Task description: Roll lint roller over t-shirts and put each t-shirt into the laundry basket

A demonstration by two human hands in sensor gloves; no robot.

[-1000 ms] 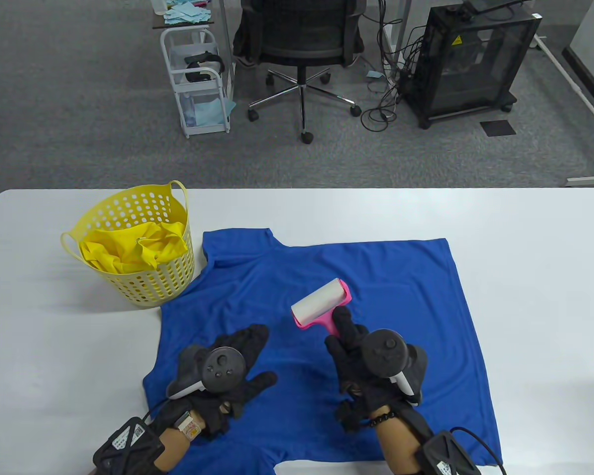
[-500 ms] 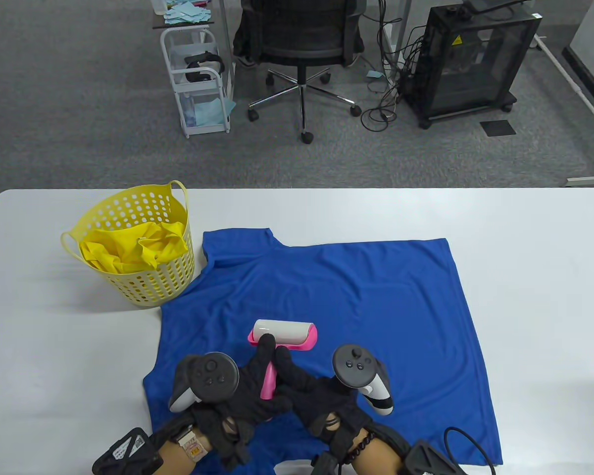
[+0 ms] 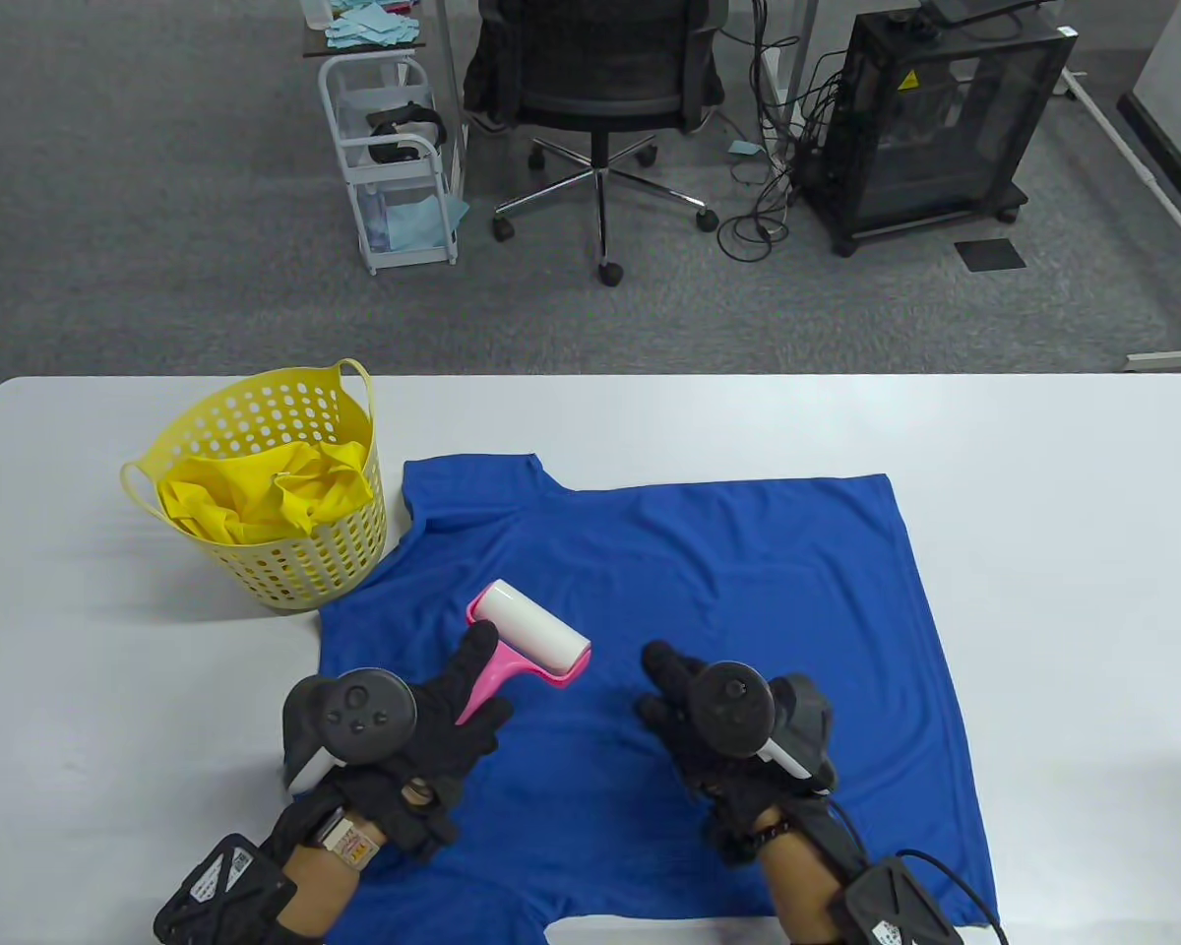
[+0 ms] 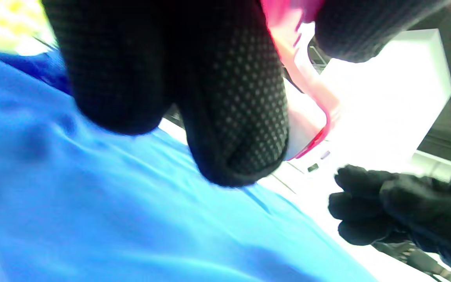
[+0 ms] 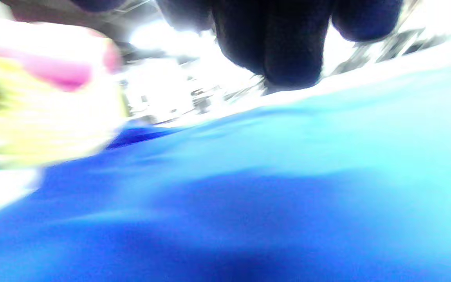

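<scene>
Two gloved hands work over one blue t-shirt (image 3: 650, 591) spread flat across the white table (image 3: 1043, 492), its near hem at the table's front edge and its far left corner just beside the yellow laundry basket (image 3: 276, 581), which already holds a yellow t-shirt (image 3: 266, 492). To roll this garment well, I judge the strokes should run in long overlapping lanes away from the body, with the free hand pinning the cloth so the thin fabric does not ruck up under the sticky drum. The left hand (image 3: 423, 728) grips the pink handle of the lint roller (image 3: 529, 632), whose white drum lies on the shirt's left half, angled toward the basket. The right hand (image 3: 718, 728) holds nothing; its fingers point forward low over the shirt's middle, though whether they press the cloth I cannot tell. Beyond the table lies grey carpet with a black office chair (image 3: 595, 79), a white trolley (image 3: 389, 157) and a black cabinet on castors (image 3: 930, 118) trailing loose cables.
</scene>
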